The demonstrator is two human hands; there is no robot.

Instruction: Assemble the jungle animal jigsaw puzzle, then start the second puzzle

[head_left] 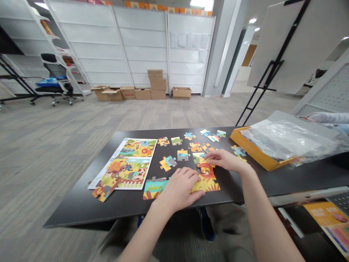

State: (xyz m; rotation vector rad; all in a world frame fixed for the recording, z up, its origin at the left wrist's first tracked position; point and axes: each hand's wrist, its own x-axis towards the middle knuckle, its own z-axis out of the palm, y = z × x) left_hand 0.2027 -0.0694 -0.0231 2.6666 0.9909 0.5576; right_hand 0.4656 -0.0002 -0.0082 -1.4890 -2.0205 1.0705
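My left hand (178, 189) lies on the near edge of the black table (79, 207), over the join between a crocodile puzzle section (155, 188) and a yellow lion section (205, 182). My right hand (225, 161) reaches in from the right, its fingertips on a small yellow jigsaw piece (204, 161) just above the lion's mane. Several loose jigsaw pieces (188, 145) are scattered farther along the table. To the left lies a printed picture sheet (122, 163) of the jungle scene, with a piece (103, 192) at its lower corner.
An orange box tray (253, 151) holding a plastic bag (286, 140) sits at the table's right end, and a person's sleeve (329, 119) lies behind it. An easel board (275, 47) stands beyond the table, and cardboard boxes (155, 89) line the far wall.
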